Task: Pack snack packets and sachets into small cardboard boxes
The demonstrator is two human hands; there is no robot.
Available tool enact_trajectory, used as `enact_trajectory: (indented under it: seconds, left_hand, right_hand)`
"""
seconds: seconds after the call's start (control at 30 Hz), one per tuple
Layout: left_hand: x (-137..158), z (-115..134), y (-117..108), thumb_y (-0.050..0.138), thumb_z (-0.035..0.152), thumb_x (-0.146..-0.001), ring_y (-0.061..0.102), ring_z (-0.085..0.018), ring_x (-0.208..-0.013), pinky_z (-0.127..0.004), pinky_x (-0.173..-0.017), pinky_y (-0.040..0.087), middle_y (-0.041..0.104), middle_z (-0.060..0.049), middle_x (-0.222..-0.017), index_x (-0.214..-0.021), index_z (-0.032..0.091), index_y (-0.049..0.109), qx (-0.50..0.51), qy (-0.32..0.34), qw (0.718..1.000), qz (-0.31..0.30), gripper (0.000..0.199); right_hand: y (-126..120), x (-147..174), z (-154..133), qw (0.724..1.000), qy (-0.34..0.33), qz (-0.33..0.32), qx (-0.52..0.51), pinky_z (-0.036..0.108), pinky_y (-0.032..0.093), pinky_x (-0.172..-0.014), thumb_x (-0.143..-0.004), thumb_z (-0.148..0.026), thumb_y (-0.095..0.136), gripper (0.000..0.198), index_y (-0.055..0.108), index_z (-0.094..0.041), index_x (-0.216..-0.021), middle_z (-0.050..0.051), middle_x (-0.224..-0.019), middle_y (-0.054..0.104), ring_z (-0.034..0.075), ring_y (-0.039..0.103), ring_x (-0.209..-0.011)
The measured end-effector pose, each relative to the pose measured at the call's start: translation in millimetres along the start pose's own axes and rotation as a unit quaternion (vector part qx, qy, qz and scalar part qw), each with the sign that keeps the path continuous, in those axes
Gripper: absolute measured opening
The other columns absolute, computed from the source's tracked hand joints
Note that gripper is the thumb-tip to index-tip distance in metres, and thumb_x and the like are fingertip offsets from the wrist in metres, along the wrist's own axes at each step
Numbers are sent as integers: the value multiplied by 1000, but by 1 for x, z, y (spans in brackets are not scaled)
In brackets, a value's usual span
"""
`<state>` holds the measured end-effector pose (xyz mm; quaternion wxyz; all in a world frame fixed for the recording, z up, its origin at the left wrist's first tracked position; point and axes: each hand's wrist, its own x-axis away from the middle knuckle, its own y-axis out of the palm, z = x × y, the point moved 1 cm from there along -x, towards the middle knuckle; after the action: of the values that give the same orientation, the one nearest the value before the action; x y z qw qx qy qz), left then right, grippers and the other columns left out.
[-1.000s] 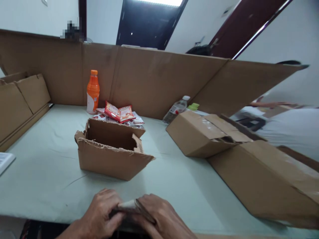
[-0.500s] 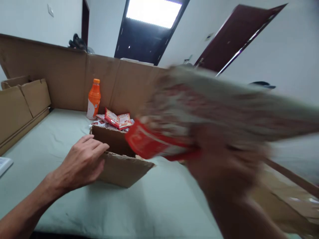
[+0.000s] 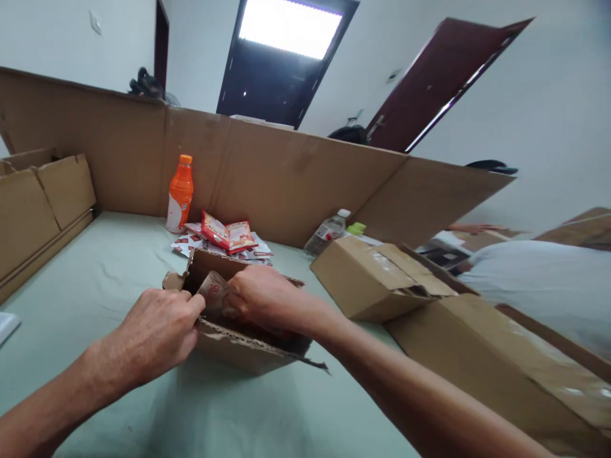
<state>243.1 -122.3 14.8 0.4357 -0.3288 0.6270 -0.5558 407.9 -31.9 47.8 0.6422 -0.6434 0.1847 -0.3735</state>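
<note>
A small open cardboard box (image 3: 233, 355) with torn edges stands on the pale green cloth (image 3: 229, 410). My left hand (image 3: 155, 327) is closed on its near left rim. Reaching down through the opening, my right hand (image 3: 267, 296) has its fingers curled round a clear plastic bag with red print (image 3: 212, 287). Only part of that bag shows; the rest is hidden by the hand and the box wall. Just behind the box lies a heap of red and white snack packets (image 3: 229, 235). An orange drink bottle (image 3: 180, 194) stands upright beside them.
Brown cardboard panels (image 3: 281, 175) form a wall at the back. To the right lie a closed carton (image 3: 367, 273) and a larger carton (image 3: 491, 356), with a tilted clear bottle (image 3: 329, 232) behind. Another person's pale clothing (image 3: 534, 286) shows far right. An open box (image 3: 42, 197) sits left.
My right hand has moved left and down into the box, carrying the printed plastic bag from the right. My left hand has stayed at the box rim. The cartons at right are now uncovered.
</note>
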Motion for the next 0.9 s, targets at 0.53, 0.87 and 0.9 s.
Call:
enact_trajectory:
  seconds: [0.53, 0.87, 0.9]
  left_hand:
    - [-39, 12, -25, 67, 14, -70, 68, -29, -68, -39, -65, 50, 73, -11, -75, -81, 13, 69, -13, 82, 987, -139, 11]
    - [-30, 11, -11, 72, 7, -68, 66, -25, -63, -37, -66, 44, 72, -4, -68, -67, 20, 65, -15, 167, 978, -121, 15]
    - [-28, 10, -8, 72, 5, -66, 66, -25, -64, -37, -66, 44, 72, -3, -70, -68, 20, 64, -13, 170, 980, -104, 16]
  right_hand:
    - [7, 9, 17, 971, -180, -98, -120, 25, 48, -72, -91, -20, 58, 25, 78, -18, -105, 7, -101, 79, 18, 70, -85]
    - [34, -56, 162, 902, 190, 254, -293, 28, 53, -72, -97, -24, 54, 25, 76, -14, -103, 8, -95, 76, 18, 68, -82]
    - [41, -74, 171, 902, 208, 248, -286, 30, 54, -75, -97, -22, 56, 22, 75, -13, -103, 9, -96, 76, 18, 68, -84]
